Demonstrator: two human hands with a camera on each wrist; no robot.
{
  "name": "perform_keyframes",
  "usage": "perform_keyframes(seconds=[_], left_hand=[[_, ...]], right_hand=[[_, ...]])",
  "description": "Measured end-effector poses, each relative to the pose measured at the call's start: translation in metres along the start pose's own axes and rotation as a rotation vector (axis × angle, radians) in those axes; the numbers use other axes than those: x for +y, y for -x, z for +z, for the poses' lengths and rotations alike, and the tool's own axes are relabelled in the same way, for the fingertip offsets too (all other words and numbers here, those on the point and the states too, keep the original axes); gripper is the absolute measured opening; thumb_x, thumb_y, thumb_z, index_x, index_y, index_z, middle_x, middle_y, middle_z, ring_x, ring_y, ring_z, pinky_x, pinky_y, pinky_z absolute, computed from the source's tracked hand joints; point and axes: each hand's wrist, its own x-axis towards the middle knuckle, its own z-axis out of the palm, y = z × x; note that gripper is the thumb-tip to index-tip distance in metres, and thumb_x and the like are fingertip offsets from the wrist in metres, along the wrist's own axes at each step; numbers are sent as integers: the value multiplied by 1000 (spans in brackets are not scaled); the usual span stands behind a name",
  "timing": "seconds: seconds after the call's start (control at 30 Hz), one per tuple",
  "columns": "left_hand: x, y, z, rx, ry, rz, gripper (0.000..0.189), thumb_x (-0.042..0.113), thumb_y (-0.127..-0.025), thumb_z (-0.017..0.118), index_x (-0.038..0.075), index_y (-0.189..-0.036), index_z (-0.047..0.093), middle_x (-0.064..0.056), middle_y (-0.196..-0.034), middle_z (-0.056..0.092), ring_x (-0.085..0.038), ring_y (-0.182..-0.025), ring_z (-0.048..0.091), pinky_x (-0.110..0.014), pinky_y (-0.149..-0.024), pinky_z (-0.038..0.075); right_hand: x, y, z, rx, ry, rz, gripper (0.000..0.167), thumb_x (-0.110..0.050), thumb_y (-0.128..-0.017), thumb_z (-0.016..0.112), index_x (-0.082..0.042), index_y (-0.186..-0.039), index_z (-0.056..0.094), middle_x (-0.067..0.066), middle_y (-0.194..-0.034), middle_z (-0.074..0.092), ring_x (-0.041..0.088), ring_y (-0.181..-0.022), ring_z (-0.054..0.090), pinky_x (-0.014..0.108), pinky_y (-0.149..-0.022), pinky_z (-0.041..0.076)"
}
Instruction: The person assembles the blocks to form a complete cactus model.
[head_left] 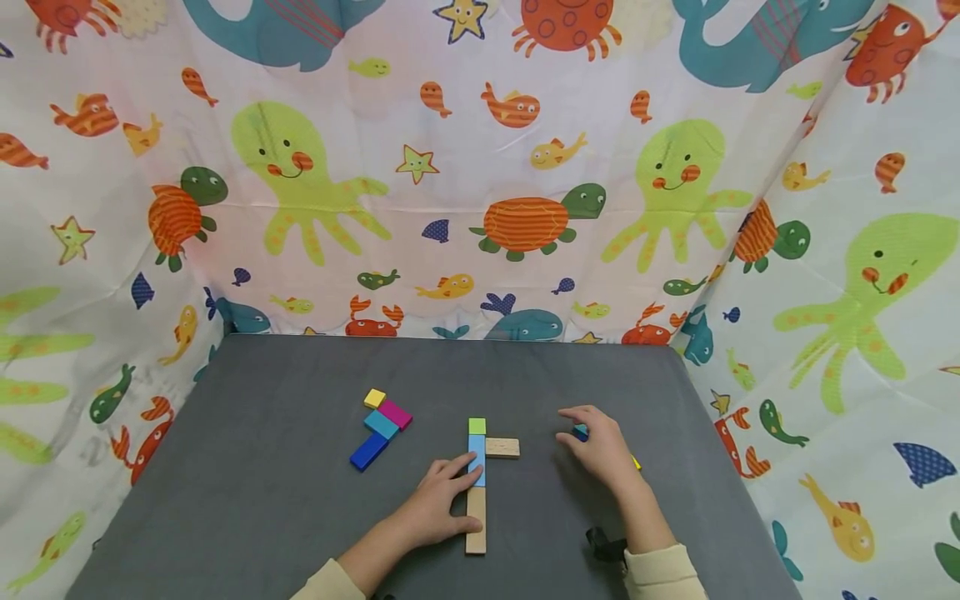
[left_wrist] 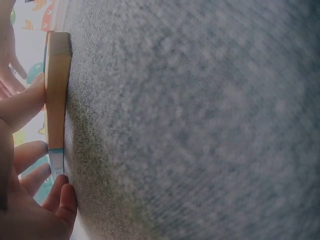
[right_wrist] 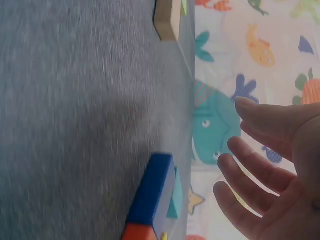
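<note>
In the head view, a green block (head_left: 477, 426), a light blue block (head_left: 480, 475) and a plain wooden block (head_left: 476, 543) form a straight column. A second wooden block (head_left: 502, 448) juts right from its upper part. My left hand (head_left: 431, 506) rests against the column's left side. Its thumb touches the wood and its extended fingers touch the light blue block. My right hand (head_left: 600, 446), fingers spread and slightly bent, hovers over a group of blocks, partly hiding them. The right wrist view shows a dark blue block (right_wrist: 152, 190), an orange-red block (right_wrist: 138, 231) and a teal block (right_wrist: 175, 197) there.
Left of the column lie touching yellow (head_left: 374, 398), magenta (head_left: 395, 414), teal (head_left: 381, 424) and dark blue (head_left: 368, 452) blocks. Another yellow block (head_left: 636, 462) peeks out by the right wrist. A sea-animal printed curtain (head_left: 465, 367) surrounds the grey table (head_left: 285, 433).
</note>
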Motion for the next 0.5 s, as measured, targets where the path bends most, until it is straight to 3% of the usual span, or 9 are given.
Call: perform_keyframes(seconds=[0.3,0.5], left_hand=[[-3,-2,1,-8,8,1,82,49,-93,81,22,-162,47,1,-174,29,-32,-144,35,-60,-112,44],[-2,-2,1,-11,1,-14,82,50,-92,81,24,-162,47,3,-174,29,-30,-145,35,-59,-113,44]], right_hand=[[23,6,-22,-8,-42,42,38,-16,-97,79,-4,-133,73,19,-130,69,40,-112,66,58,-97,56],[39,12,-40,-25,-71,61,40,-18,-101,74,-3,-138,68,21,-136,67,43,-120,64,61,-101,55]])
